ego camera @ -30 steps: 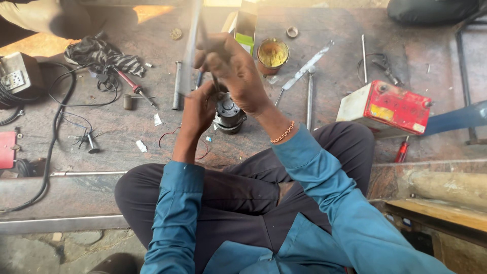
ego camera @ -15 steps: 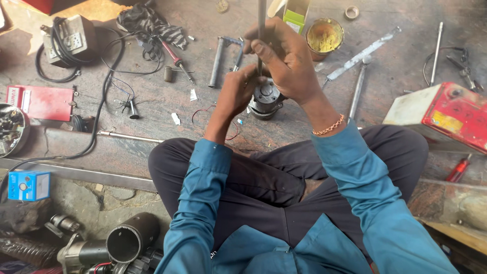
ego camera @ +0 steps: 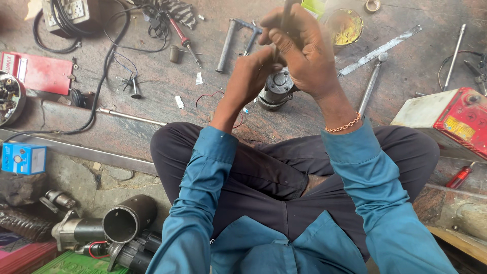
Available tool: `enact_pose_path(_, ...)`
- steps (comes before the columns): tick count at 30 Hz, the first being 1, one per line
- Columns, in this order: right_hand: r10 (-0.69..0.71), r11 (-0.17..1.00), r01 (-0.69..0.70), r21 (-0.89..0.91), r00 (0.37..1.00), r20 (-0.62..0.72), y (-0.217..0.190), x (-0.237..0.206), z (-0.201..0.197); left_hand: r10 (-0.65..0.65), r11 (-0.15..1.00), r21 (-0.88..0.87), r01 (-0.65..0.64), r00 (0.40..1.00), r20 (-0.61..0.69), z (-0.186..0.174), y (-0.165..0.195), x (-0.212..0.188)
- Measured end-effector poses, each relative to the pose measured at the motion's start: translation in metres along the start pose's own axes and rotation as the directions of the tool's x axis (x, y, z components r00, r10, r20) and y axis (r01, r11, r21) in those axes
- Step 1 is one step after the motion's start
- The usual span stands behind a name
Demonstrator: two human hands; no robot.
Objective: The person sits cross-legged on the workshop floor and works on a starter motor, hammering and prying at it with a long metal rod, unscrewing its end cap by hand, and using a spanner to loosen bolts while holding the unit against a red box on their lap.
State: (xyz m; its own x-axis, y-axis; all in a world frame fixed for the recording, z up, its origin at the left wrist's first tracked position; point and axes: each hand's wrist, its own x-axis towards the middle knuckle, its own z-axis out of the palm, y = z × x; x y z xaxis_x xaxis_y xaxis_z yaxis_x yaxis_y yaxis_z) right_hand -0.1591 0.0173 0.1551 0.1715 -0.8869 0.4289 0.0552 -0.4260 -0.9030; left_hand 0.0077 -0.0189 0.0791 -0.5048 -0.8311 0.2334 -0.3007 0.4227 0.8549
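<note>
I sit cross-legged on the floor in blue sleeves. My right hand (ego camera: 304,56) is closed around a thin upright metal rod (ego camera: 285,11) that points down at a small round metal motor part (ego camera: 275,90) standing on the floor. My left hand (ego camera: 251,76) reaches in beside that part, its fingers curled near the rod's lower end; the part's near side is hidden behind it. A gold chain sits on my right wrist.
Scattered about are metal bars (ego camera: 378,50), a T-shaped wrench (ego camera: 234,34), a screwdriver (ego camera: 181,34), black cables (ego camera: 109,56), a round tin (ego camera: 344,26), a red and cream box (ego camera: 446,119), a red flat box (ego camera: 38,72), a blue box (ego camera: 23,158) and motor housings (ego camera: 124,223).
The view has shifted right and closer. Both hands have stayed together on the rod over the motor part, the right hand rising slightly.
</note>
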Motion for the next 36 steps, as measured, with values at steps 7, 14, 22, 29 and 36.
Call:
enact_pose_path(7,-0.025,0.997,0.028,-0.066,0.999,0.048,-0.004,0.0,0.0,0.275,0.961,0.01,-0.276,0.95,-0.15,-0.001,-0.004,0.003)
enact_pose_path(14,0.005,0.99,0.0,-0.144,0.999,0.038,-0.003,-0.003,-0.003,0.037,0.999,0.044,-0.032,0.992,-0.118,0.003,-0.003,0.004)
enact_pose_path(22,0.008,0.984,0.002,-0.181,0.998,0.059,-0.013,0.005,-0.006,0.023,0.998,-0.058,-0.025,0.999,-0.027,-0.001,-0.007,0.001)
enact_pose_path(29,-0.158,0.938,0.189,-0.29,0.979,0.129,-0.044,0.022,-0.021,0.333,0.942,0.072,-0.329,0.877,-0.345,-0.004,0.006,0.002)
enact_pose_path(36,-0.212,0.889,0.218,-0.403,0.975,0.06,-0.078,-0.001,-0.045,0.061,0.997,0.039,-0.062,0.998,0.014,-0.012,-0.007,-0.003)
